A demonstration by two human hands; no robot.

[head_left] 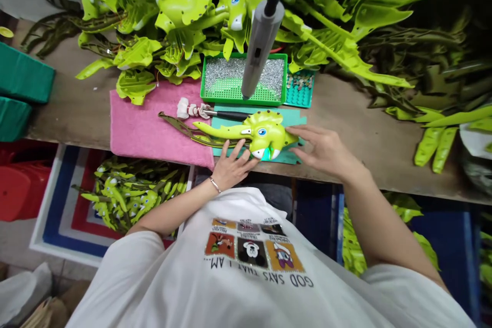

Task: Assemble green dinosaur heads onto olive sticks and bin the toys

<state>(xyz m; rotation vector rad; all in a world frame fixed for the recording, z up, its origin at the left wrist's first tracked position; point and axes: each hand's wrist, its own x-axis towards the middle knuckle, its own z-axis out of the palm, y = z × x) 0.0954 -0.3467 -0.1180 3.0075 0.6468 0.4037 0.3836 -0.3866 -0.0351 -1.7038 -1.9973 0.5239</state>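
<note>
Many green dinosaur toys on a workbench

We are getting bright, even indoor light, with small glare spots forming on the glossy green dinosaur toy, shadow gathering under the wooden bench, and wide-angle distortion bending the edges.

We read "GOD SAYS THAT I AM" upside down from our view, black capitals across front of white short-sleeved cotton T-shirt, under six square colour cartoon panels; tiny captions beside panels too small for us to read.
</note>
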